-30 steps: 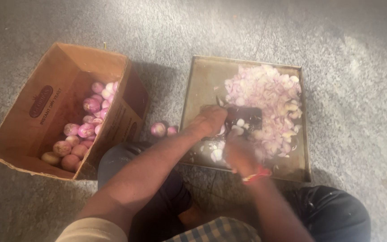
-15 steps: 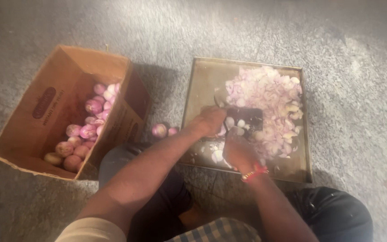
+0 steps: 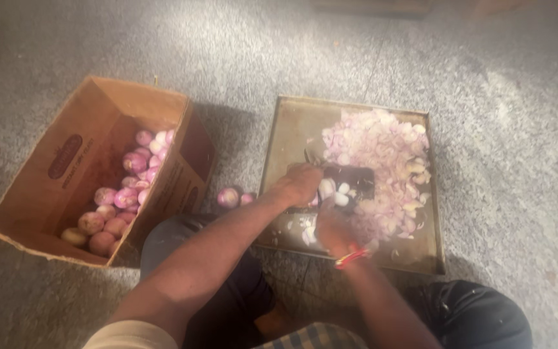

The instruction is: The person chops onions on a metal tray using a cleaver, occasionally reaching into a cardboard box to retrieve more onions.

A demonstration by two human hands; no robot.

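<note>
The left hand point(image 3: 301, 183) is curled closed over a peeled onion point(image 3: 328, 189) on the near-left part of a shallow square metal tray point(image 3: 292, 126) that rests on the grey floor point(image 3: 473, 77). The onion's pale cut pieces show just to the right of the fingers, touching them, and lie against a dark flat blade point(image 3: 355, 179) that stands between the hand and the heap beyond. The right hand point(image 3: 332, 227) sits nearer the person, just below and slightly right of the onion, its fingers bent closed; what it grips is hidden, so I cannot tell whether it holds the blade's handle. A red and yellow band circles its wrist. A few white slices point(image 3: 306, 231) lie on the tray just left of the right hand. A broad heap of sliced onion point(image 3: 382, 152), pink and white, fills the far and right part of the tray, reaching up to the blade. Off the tray's left edge, two whole onions point(image 3: 234, 197) rest on the floor, near the left forearm. Further left stands an open cardboard box point(image 3: 66, 161) with peeled pink onions point(image 3: 130, 187) piled along its right and near side, well apart from both hands.
</note>
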